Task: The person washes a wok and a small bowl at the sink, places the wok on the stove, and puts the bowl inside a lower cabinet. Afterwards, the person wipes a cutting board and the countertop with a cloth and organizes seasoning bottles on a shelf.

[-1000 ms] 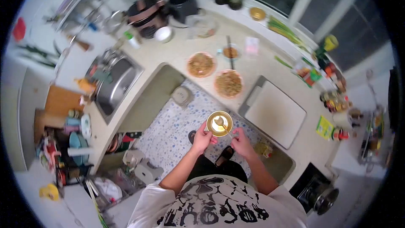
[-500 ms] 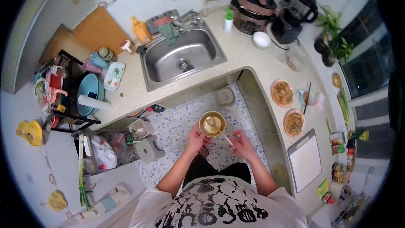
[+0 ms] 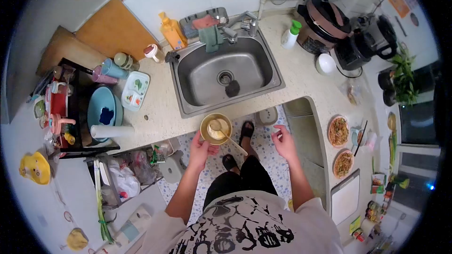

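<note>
In the head view, my left hand [image 3: 201, 151] grips the near-left rim of a gold-coloured bowl [image 3: 204, 132], held close to the counter edge in front of the sink. Something white and round shows inside the bowl, too small to name. A long-handled spoon [image 3: 231, 144] rests in the bowl, its handle jutting out over the rim to the lower right. My right hand [image 3: 285, 146] hangs to the right, apart from bowl and spoon, with loosely bent fingers and nothing in them. The steel sink [image 3: 197, 73] lies just beyond the bowl.
A blue basin [image 3: 96, 106] and a divided white tray [image 3: 141, 77] are on the left counter. Soap bottles flank the sink. At right are a cooker [image 3: 318, 42], a white bowl [image 3: 326, 64], two plates of food [image 3: 339, 130] and a white cutting board [image 3: 345, 200].
My right hand has let go of the spoon and moved away to the right. The bowl in my left hand has come forward to the counter edge as I stepped nearer the sink.
</note>
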A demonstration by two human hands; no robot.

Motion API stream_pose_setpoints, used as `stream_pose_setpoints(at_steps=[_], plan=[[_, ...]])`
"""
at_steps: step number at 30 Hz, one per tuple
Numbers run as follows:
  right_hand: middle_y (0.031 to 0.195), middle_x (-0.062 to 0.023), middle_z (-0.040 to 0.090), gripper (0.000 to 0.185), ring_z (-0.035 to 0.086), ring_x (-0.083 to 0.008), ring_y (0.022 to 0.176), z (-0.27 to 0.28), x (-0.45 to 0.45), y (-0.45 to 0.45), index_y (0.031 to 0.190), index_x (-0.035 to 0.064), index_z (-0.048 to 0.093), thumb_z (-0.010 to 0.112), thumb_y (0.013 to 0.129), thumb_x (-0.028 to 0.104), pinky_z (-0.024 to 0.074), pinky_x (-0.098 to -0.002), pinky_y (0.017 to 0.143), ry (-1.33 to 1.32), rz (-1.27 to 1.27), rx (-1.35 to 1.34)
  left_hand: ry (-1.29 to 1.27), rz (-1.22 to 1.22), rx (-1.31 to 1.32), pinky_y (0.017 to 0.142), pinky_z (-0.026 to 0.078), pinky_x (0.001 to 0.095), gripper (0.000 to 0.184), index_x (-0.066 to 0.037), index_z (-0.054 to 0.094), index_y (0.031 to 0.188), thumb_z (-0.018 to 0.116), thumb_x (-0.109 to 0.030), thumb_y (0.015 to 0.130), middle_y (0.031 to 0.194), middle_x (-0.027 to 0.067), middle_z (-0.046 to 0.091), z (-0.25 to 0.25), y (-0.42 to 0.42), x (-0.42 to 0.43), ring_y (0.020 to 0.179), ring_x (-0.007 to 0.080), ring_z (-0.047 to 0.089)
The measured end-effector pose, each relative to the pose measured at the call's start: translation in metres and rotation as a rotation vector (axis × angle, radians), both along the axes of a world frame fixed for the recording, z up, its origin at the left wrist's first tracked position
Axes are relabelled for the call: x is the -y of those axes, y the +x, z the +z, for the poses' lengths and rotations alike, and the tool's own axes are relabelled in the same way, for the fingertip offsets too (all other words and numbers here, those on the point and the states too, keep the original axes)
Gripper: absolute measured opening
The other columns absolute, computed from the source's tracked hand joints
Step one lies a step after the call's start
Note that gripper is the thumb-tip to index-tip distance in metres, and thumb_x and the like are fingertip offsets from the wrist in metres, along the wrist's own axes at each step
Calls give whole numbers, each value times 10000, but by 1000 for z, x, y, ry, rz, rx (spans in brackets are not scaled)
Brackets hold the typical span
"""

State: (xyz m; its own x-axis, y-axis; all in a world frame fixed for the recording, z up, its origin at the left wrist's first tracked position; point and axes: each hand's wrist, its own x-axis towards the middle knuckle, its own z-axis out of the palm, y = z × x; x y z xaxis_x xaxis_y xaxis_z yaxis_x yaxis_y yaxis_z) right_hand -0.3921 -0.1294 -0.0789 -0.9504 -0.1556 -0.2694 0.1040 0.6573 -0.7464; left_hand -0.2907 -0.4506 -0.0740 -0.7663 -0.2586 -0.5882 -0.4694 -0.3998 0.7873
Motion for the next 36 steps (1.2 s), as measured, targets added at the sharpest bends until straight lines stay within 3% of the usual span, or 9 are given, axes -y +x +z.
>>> stream_pose_setpoints(at_steps=[3,6,12,18,23,27,30,33,36], plan=[[908,-197,682,326,663,-369,836,0,35,-70,1135,81,635,616,903,309,523,-451,727,122,100,-130,2,40,0,533,552,279,508,-102,343,1473,451,-30,981,802,145,699,4,-29,13,602,185,675],[963,-212,677,354,661,-363,887,-43,71,-148,1128,63,633,622,892,326,519,-465,771,97,256,-225,1,76,-24,518,545,274,500,-93,348,1470,468,-37,988,786,148,696,6,-63,24,588,178,664],[1016,-199,664,323,657,-382,922,-134,164,-260,1114,59,644,647,829,210,524,-492,818,319,660,-185,-2,130,11,503,538,279,545,-71,292,1500,492,-47,994,771,151,690,-18,-125,37,555,179,648],[1049,-139,670,218,666,-333,982,-218,218,-280,982,72,715,676,783,152,554,-468,797,593,905,-224,-22,213,79,495,516,281,543,-74,306,1500,512,-93,998,765,154,681,-20,-176,40,540,168,617],[1165,-136,621,274,627,-316,1084,-288,237,-275,1038,89,718,663,807,225,541,-429,870,734,860,-53,-11,213,88,499,519,298,559,-77,298,1507,513,-77,991,769,159,683,-30,-200,54,543,178,621],[1120,-149,654,347,639,-302,1054,-262,233,-288,1079,95,709,696,763,239,546,-417,875,705,867,58,-15,163,97,509,538,286,570,-52,282,1503,503,-32,978,779,152,685,-44,-217,68,564,185,650],[1035,-166,668,340,649,-322,1021,-223,219,-298,1014,55,684,717,721,225,545,-411,824,516,613,5,1,101,100,511,540,287,558,-68,297,1500,516,-54,987,778,139,683,-66,-228,78,568,180,649],[942,-184,664,422,668,-362,934,-180,192,-320,1071,43,617,722,700,213,535,-426,734,147,284,-50,21,70,134,515,542,284,553,-87,308,1499,529,-75,992,791,131,683,-91,-239,84,583,174,653],[897,-252,666,653,671,-423,845,-118,175,-343,1333,84,482,681,738,263,536,-498,734,89,120,-93,51,1,140,518,543,281,554,-98,311,1499,533,-82,991,806,126,681,-113,-253,88,601,166,657]])
